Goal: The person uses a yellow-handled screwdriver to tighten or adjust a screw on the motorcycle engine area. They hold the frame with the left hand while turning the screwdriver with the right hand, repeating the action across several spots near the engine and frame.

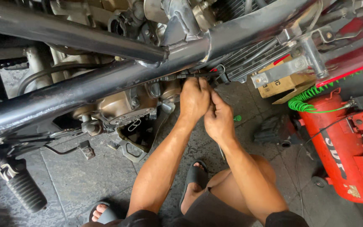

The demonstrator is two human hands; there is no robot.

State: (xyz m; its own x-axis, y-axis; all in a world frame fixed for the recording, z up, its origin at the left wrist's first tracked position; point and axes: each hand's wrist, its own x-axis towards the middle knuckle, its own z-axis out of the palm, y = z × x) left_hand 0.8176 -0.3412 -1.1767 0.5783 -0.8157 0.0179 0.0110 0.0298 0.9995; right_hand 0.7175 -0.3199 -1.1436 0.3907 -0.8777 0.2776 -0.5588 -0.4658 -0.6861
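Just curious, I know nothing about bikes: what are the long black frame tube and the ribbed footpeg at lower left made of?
The long black frame tube looks like painted steel: glossy sheen, weld seams. The ribbed black footpeg seems rubber: matte, dull ridges.

both bare arms reach up and forward from the bottom of the frame, forearms converging. left hand (pixel 194 100) is higher, back of the hand facing the camera, fingers curled tight and pinched at the top. right hand (pixel 219 120) sits just below and beside it, touching it, also curled closed with knuckles up. left forearm runs long and straight; right forearm is more bent at the elbow, over the bent right knee. both feet are in sandals below.
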